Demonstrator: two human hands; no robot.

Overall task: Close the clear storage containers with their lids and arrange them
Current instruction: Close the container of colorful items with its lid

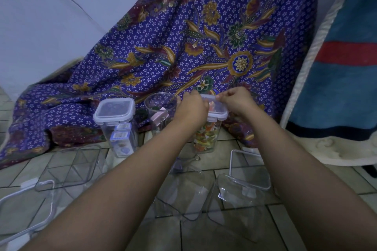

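A tall clear container full of colourful pieces stands on the tiled floor, with a clear lid resting on top of it. My left hand grips the lid's left side and my right hand pinches its far right edge. To the left stands an open round-topped container holding pink binder clips. Further left is a container with small blue boxes inside and its lid on. Empty clear containers sit nearer to me. Loose lids lie at the left and right.
A purple floral cloth is draped behind the containers and spreads onto the floor. A blue and red rug with a cream border lies at the right. A pale wall rises at the back left. A binder clip lies on the tiles.
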